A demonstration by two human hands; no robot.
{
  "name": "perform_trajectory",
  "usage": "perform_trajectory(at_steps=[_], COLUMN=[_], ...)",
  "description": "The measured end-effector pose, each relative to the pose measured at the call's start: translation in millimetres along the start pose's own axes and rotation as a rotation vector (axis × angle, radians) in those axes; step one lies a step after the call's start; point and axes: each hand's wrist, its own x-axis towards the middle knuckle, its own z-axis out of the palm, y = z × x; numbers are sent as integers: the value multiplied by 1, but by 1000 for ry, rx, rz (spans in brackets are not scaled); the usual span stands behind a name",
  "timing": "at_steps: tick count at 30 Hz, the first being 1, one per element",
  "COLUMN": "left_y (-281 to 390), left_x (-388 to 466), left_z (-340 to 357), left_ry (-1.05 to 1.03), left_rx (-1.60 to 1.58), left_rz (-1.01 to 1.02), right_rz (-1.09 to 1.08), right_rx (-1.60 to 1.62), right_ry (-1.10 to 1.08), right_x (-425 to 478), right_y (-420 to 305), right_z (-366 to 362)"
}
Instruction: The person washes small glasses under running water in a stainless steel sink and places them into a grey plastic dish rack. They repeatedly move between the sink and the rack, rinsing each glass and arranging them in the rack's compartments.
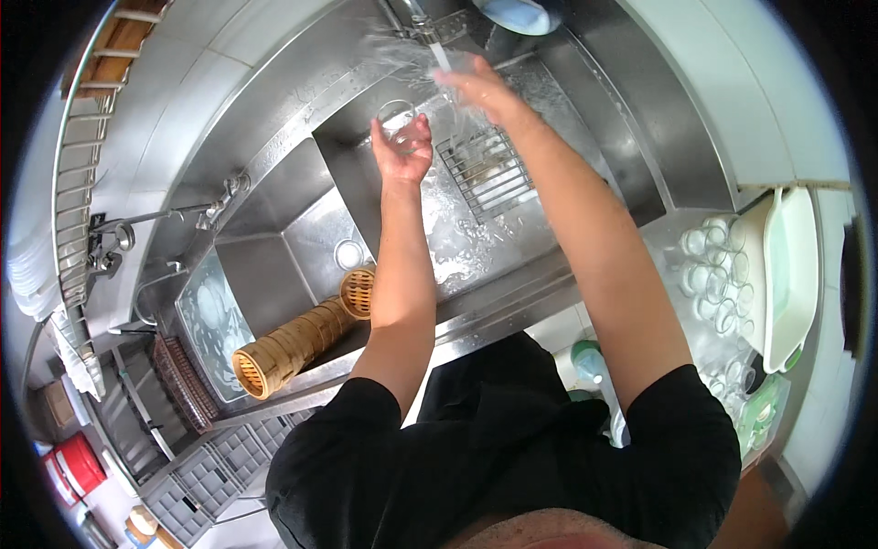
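Water runs from the metal faucet (425,31) and splashes off my right hand (480,89), whose blurred fingers are spread under the stream with nothing seen in them. My left hand (405,151), lower and to the left over the same stainless steel sink basin (480,254), is turned palm up and holds a clear glass (403,137) between thumb and fingers. Just beyond that hand, a round clear rim (396,106) shows; whether it belongs to the held glass I cannot tell. Below my right forearm a wire rack (487,175) lies on the wet basin floor.
Stacked bamboo steamers (295,343) lie along the left basin's near edge, beside a tub of sudsy water (216,316). Upturned glasses (717,274) and a pale plastic tub (789,281) stand on the right. A blue-white bowl (518,17) is at the top; a wire shelf (75,178) hangs at left.
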Motion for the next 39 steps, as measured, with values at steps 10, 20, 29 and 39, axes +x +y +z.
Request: perform_trajectory(at_steps=[10, 20, 29, 39], left_y=[-145, -411, -601, -506], left_x=[2, -186, -594, -862], left_z=[62, 90, -83, -366], left_ry=[-16, -526, -1300, -3706], left_rx=[634, 1141, 1777, 968], left_rz=[18, -885, -2144, -878], right_rz=[234, -252, -144, 1509], right_rx=[1057, 738, 1076, 662], right_ry=[40, 796, 2001, 2124], right_x=[-241, -745, -1033, -1045], right_y=[-31, 71, 252, 394], right_z=[-160, -124, 247, 409])
